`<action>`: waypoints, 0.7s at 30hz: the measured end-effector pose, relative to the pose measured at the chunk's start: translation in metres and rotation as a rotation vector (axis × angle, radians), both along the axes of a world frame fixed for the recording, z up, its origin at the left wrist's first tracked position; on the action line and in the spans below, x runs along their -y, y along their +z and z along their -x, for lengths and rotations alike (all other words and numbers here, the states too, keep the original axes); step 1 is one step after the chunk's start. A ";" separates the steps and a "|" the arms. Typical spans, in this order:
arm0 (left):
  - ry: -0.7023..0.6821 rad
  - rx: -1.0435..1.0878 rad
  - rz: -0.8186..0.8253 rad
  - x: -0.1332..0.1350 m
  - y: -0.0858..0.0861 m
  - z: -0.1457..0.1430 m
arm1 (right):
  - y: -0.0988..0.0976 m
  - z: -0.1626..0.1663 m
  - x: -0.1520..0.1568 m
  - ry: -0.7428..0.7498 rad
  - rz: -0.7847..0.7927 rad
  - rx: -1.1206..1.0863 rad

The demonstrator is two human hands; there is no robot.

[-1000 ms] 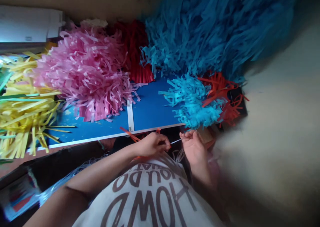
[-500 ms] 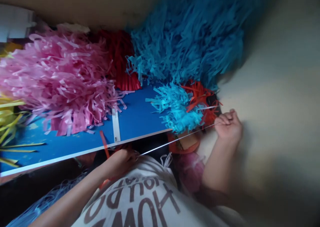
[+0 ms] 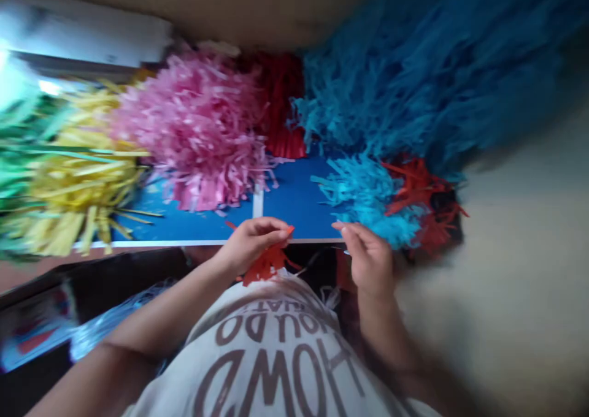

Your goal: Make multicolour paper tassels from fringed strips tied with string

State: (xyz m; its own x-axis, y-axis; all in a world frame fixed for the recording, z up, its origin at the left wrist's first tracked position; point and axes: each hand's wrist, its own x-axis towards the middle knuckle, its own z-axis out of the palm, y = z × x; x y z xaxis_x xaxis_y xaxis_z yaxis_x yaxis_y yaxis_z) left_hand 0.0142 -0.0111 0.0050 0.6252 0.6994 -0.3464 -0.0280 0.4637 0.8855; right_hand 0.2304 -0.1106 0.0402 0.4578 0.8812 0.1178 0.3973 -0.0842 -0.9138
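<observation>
My left hand is closed in a pinch on a small bundle of red-orange paper strips at the near edge of the blue table. My right hand is a little to the right, fingers pinched together; what it holds is blurred, perhaps a thin white thread. The two hands are close together, just above my lap. A light-blue fringe tuft and a red fringe tuft lie on the table right beyond my right hand.
Large fringed paper pom-poms cover the table: pink, yellow, green at far left, dark red, and a big blue pile at the back right. A white box sits at the back left.
My right hand, stretched out to the right pulling a white thread taut half a second ago, has come back beside my left hand. My left hand has lifted the red strips to the table edge.
</observation>
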 end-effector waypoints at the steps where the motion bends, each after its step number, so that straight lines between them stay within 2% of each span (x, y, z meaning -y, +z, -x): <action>1: 0.104 0.041 0.159 -0.001 0.001 -0.003 | -0.003 0.020 -0.005 0.070 -0.001 0.073; 3: 0.204 0.123 0.369 -0.002 0.001 -0.006 | -0.009 0.046 -0.013 0.178 -0.019 0.151; 5: 0.230 0.195 0.453 0.000 0.000 -0.005 | -0.014 0.059 -0.020 0.238 -0.032 0.187; 10: 0.251 0.250 0.516 0.005 -0.001 0.002 | -0.021 0.064 -0.029 0.316 -0.016 0.282; 12: 0.238 0.217 0.468 0.005 -0.003 0.003 | -0.022 0.064 -0.030 0.326 -0.004 0.307; 14: 0.228 0.142 0.294 0.005 -0.007 0.005 | -0.023 0.064 -0.031 0.338 0.011 0.349; 18: 0.224 -0.091 -0.377 0.007 -0.012 0.007 | -0.027 0.063 -0.033 0.441 0.078 0.367; 21: 0.178 -0.167 -0.647 0.011 -0.014 0.007 | -0.031 0.064 -0.031 0.435 0.160 0.271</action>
